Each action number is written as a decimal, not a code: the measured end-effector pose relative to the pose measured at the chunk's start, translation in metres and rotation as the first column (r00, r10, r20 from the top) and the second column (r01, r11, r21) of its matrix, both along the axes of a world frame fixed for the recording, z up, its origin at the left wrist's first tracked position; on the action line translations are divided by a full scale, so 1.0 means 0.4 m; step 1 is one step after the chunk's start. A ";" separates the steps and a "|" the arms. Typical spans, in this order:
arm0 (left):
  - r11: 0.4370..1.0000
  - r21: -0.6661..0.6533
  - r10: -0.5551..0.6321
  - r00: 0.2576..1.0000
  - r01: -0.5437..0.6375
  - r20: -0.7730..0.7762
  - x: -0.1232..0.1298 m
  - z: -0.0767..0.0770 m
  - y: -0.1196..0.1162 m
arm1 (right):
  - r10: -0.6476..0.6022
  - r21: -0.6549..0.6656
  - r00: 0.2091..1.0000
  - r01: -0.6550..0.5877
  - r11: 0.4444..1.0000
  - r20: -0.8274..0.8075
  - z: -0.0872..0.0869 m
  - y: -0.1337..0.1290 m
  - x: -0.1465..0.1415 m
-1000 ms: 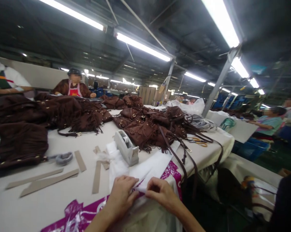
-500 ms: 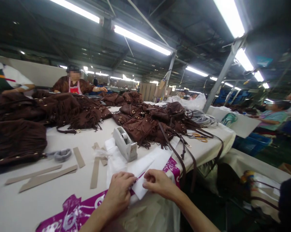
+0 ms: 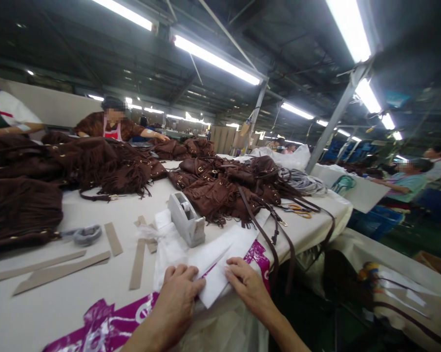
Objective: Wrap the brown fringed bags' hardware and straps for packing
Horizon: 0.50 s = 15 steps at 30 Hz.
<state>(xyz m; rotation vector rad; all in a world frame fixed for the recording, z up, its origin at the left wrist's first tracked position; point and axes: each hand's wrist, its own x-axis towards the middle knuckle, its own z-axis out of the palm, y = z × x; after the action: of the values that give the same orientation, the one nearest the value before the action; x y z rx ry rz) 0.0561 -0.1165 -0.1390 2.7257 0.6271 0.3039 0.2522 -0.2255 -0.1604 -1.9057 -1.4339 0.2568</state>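
Observation:
A folded white sheet (image 3: 216, 284), thin like tissue or packing paper, lies at the near table edge on a purple printed plastic sheet (image 3: 112, 320). My left hand (image 3: 179, 298) grips the left side of the white sheet, fingers bent together over it. On its right edge, my right hand (image 3: 247, 286) has its thumb and fingers closed, with the fingertips partly curled out of sight. More white sheets (image 3: 229, 239) extend behind both hands. A grey tape dispenser (image 3: 187, 220) stands just beyond my left hand.
Brown fringed bags (image 3: 220, 190) are heaped behind the dispenser, their straps (image 3: 288, 259) hanging over the table edge. Cardboard strips (image 3: 62, 274) and a grey coil (image 3: 87, 234) lie to the left. Orange-handled scissors (image 3: 297, 210) are at the right. A co-worker (image 3: 112, 122) works across the table.
My right hand has lowered its fingers onto the white sheet's right edge. My left hand has moved slightly left and down in the view. The camera view has shifted a little.

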 end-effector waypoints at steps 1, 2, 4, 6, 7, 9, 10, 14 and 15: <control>1.000 0.016 0.024 1.000 -0.023 -0.020 0.004 0.013 -0.008 | 0.004 0.032 0.999 -0.002 0.999 -0.039 -0.001 -0.002 0.012; 0.998 0.028 0.051 0.998 -0.050 -0.026 0.010 0.026 -0.016 | -0.012 0.072 0.997 0.017 0.997 -0.076 0.001 -0.004 0.022; 0.995 -0.004 0.100 0.995 -0.100 0.028 0.021 0.052 -0.034 | -0.088 0.177 0.990 0.107 0.978 -0.112 0.009 -0.011 0.032; 0.962 -0.250 0.143 0.981 -0.106 0.133 0.033 0.066 -0.046 | -0.145 0.303 0.988 0.153 0.941 -0.047 0.023 -0.017 0.018; 0.874 -0.479 0.180 0.971 -0.084 0.159 0.040 0.067 -0.048 | -0.135 0.360 0.990 0.118 0.926 0.024 0.031 -0.020 0.001; 0.403 -0.915 0.244 0.964 0.000 0.108 0.056 0.055 -0.046 | -0.036 0.443 0.976 -0.063 0.895 0.213 0.041 -0.022 -0.048; 0.103 -0.994 0.243 0.968 0.040 0.064 0.066 0.042 -0.042 | 0.036 0.454 0.949 -0.182 0.872 0.312 0.042 -0.022 -0.077; -0.173 -0.970 0.303 0.946 0.171 0.113 0.097 -0.017 -0.032 | 0.318 0.386 0.795 -0.548 0.742 0.517 0.032 -0.021 -0.150; -0.063 -0.983 0.336 0.931 0.172 0.141 0.099 -0.027 -0.031 | 0.385 0.377 0.797 -0.571 0.729 0.465 0.030 -0.024 -0.148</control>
<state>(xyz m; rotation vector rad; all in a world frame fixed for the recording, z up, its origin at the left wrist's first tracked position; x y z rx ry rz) 0.0955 -0.1291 -0.1497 1.0204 0.5374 0.1862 0.1928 -0.2352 -0.1484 -1.1495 -2.0112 -0.2315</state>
